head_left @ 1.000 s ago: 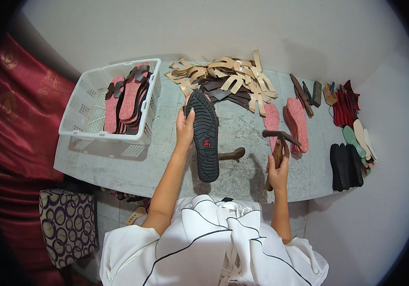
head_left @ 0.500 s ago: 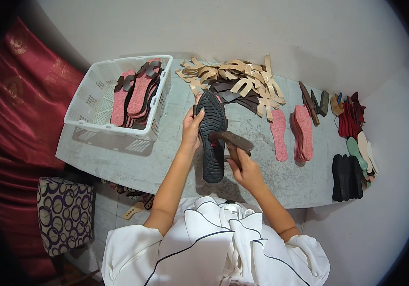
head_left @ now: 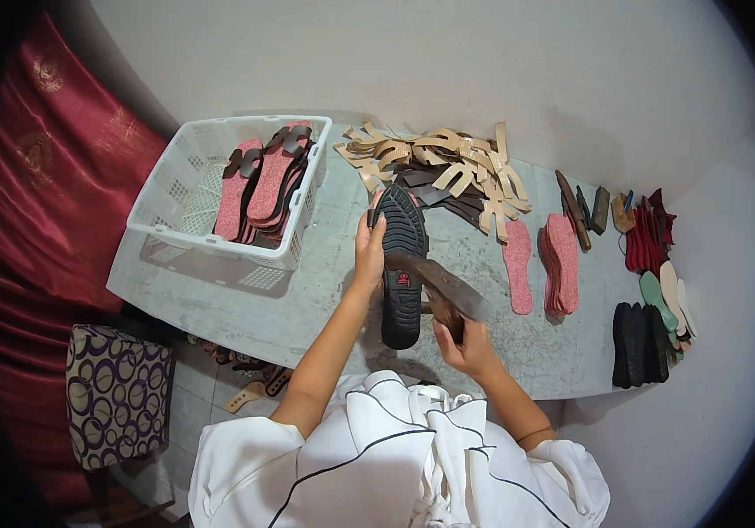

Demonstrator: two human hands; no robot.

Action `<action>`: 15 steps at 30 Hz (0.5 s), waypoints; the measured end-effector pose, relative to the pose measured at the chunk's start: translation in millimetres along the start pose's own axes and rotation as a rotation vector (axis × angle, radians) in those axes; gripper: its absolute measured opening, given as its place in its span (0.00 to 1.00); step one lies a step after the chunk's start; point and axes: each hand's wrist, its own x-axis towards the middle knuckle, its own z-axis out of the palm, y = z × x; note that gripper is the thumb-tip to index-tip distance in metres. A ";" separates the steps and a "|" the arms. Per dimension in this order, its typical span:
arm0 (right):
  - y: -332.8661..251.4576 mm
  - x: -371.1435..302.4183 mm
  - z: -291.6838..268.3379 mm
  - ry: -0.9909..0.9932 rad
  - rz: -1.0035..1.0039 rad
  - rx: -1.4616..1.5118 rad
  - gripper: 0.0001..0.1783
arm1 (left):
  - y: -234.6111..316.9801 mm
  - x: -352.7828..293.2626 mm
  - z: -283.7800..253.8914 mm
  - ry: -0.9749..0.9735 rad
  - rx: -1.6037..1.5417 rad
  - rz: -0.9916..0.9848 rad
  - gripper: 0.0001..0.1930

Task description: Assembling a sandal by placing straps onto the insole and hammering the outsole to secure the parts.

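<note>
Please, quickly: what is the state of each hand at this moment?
Left hand: closed, holding the sandal, its black sole facing up.
Right hand: closed, holding the hammer.

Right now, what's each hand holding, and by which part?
Left hand: a sandal, by its upper left edge; right hand: a hammer, by its handle.

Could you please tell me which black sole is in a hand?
The ridged sole with the red mark, held in the left hand; the black soles at the right of the table lie unheld.
</note>
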 end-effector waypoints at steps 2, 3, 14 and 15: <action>3.1 1.6 -3.4 -0.053 -0.087 -0.061 0.28 | 2.4 -1.4 -2.6 -0.052 -0.089 -0.060 0.18; 6.5 2.4 -4.1 -0.099 -0.172 -0.127 0.30 | 5.8 -1.9 0.7 -0.054 -0.090 -0.064 0.18; 24.1 -8.8 15.5 -0.084 0.094 -0.217 0.28 | 15.0 -2.3 8.4 -0.061 -0.213 -0.147 0.20; 22.9 -7.6 15.6 -0.083 0.091 -0.232 0.28 | 19.5 -3.4 10.1 -0.060 -0.211 -0.142 0.20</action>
